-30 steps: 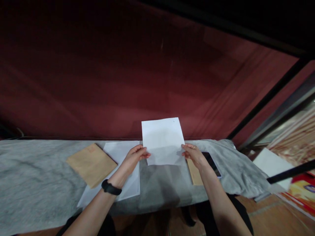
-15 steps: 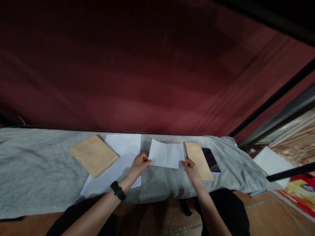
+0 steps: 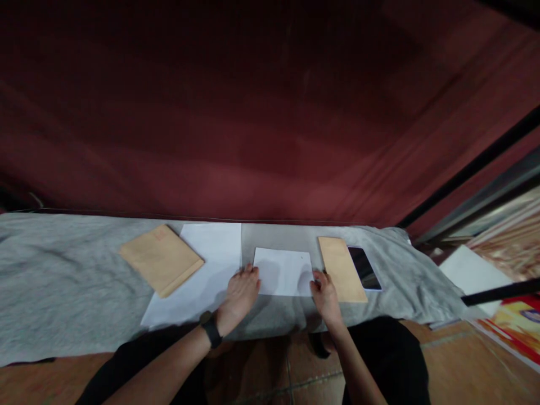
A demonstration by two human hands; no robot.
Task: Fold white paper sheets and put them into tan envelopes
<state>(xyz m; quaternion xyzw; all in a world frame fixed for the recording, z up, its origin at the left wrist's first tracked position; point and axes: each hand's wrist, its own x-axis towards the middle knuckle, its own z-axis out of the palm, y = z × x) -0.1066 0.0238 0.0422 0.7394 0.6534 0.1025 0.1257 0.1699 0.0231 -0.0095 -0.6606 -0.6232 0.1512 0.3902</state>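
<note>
Head view: a small white sheet [image 3: 284, 273] lies flat on the grey cloth [image 3: 54, 281] in front of me, between my two hands. My left hand [image 3: 242, 293] is back-up at its left edge, fingers stretched forward and close together; my right hand [image 3: 325, 293] is at the right edge with its fingers curled. I cannot tell whether either one pinches the paper. Beside my left hand lies larger white paper [image 3: 217, 242], with a brown envelope [image 3: 160, 260] partly over it. Just right of my right hand is another envelope [image 3: 342, 273], next to a phone [image 3: 365, 269].
</note>
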